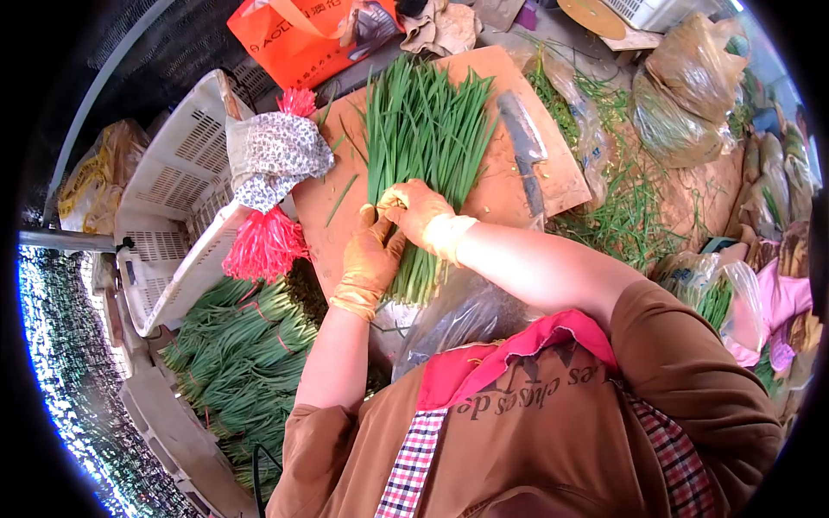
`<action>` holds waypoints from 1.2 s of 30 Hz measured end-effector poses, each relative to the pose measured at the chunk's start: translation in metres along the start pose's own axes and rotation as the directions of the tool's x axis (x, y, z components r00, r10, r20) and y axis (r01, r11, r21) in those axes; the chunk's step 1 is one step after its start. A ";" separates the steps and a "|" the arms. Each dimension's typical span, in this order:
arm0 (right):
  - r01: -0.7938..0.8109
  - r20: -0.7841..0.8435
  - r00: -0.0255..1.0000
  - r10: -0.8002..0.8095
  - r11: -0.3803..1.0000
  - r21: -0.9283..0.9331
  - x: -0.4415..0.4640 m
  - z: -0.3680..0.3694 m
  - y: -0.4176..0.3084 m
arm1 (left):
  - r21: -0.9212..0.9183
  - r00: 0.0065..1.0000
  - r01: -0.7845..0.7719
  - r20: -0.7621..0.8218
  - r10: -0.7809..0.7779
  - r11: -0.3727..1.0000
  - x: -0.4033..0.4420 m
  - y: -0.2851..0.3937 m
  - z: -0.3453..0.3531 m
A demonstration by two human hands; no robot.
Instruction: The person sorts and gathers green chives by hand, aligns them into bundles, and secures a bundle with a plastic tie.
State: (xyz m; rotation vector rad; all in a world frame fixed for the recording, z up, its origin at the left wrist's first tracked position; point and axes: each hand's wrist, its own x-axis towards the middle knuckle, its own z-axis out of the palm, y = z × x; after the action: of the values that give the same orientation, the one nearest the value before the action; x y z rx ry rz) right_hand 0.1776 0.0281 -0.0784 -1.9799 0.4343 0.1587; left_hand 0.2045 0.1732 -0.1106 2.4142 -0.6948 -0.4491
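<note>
A loose bunch of long green stalks [427, 129] lies on a tan board [337, 198], leaf tips pointing away from me. My left hand [369, 263], in an orange glove, is at the bunch's left edge, fingertips pinched near the other hand. My right hand [416, 216], also gloved, rests over the stalks with its fingers bent together at the same spot. What the fingertips hold is too small to make out. A large knife [523, 142] lies on the board to the right of the bunch. Pink-red ties [266, 248] hang beside the board's left edge.
A white plastic crate [164, 198] stands at the left, patterned cloth [281, 151] on its edge. Tied green bundles [242, 363] are piled below it. An orange bag [302, 43] is behind the board. Plastic bags [682, 104] and loose green scraps [617, 224] lie at the right.
</note>
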 end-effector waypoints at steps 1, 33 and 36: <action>0.046 -0.005 0.999 -0.046 0.999 0.001 0.001 0.000 0.003 | 0.012 1.000 -0.014 -0.005 0.014 1.000 0.000 0.001 0.001; -0.028 0.325 0.942 0.082 0.985 -0.170 -0.034 -0.075 0.082 | 0.186 0.853 0.510 -0.232 -0.467 0.840 0.005 0.063 0.026; -0.044 0.362 0.924 0.122 0.975 -0.216 -0.027 -0.070 0.083 | 0.175 0.877 0.453 -0.263 -0.402 0.874 0.005 0.052 0.029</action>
State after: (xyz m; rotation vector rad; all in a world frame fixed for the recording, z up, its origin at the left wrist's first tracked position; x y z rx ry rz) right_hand 0.1164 -0.0593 -0.1098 -2.0703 0.2599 0.6473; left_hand 0.1757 0.1214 -0.1019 2.7940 -0.1059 -0.2761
